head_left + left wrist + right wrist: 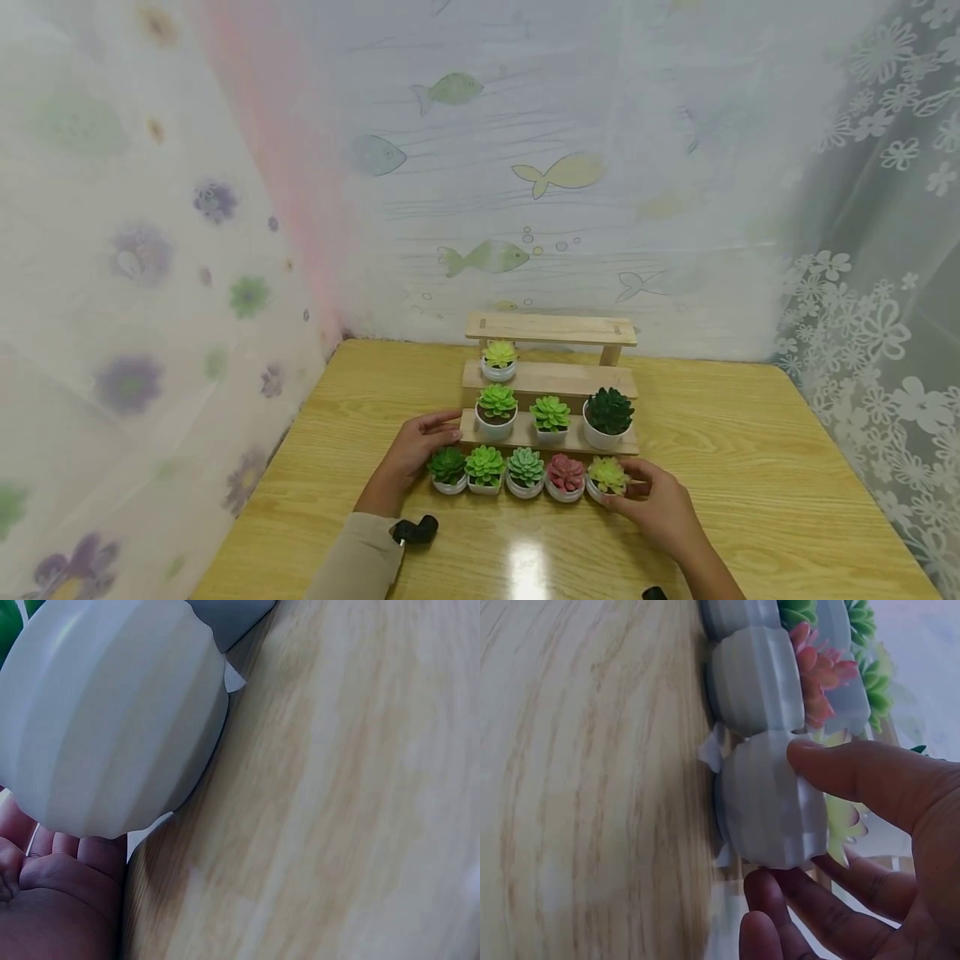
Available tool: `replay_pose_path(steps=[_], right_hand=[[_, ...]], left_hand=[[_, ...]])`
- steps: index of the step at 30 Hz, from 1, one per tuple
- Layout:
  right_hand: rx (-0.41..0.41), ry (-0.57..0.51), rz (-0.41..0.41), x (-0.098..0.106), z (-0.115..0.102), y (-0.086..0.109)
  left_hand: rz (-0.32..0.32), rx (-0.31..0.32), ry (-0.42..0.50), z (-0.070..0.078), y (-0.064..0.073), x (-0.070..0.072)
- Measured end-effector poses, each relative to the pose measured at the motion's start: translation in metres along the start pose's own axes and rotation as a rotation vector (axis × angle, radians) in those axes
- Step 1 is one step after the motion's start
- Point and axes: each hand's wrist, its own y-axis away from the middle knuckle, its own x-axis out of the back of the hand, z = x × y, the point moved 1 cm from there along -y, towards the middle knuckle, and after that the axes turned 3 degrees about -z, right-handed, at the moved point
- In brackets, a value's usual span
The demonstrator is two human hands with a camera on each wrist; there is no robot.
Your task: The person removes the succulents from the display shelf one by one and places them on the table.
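My right hand (662, 505) holds the white pot of a yellow-green succulent (608, 475) at the right end of the front row. In the right wrist view, the thumb lies on the ribbed pot (771, 806) and the fingers are at its far side. My left hand (411, 454) has its fingers at the left end of the stepped wooden plant stand (517, 425), beside the dark green succulent (447, 465). That plant's ribbed white pot (112, 720) hides part of the left fingers. A red succulent (565, 473) stands next to the held pot.
A bright green succulent (485, 465) and a pale green one (524, 467) fill the row's middle. On the stand are a dark green plant (608, 411), two light green ones and, higher up, a yellow-green one (498, 354). Patterned curtains (480, 208) surround the wooden table (750, 467).
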Motion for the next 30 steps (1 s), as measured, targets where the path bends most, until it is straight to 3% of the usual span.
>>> replay_pose_path(steps=[13,30], right_hand=[[0.021,-0.002,0.003,0.019,-0.01,0.009],[0.094,-0.001,0.026,0.022,-0.048,0.015]], left_hand=[[-0.017,-0.022,-0.013,0.001,-0.006,-0.008],[0.001,0.001,0.005,0.0,0.003,0.001]])
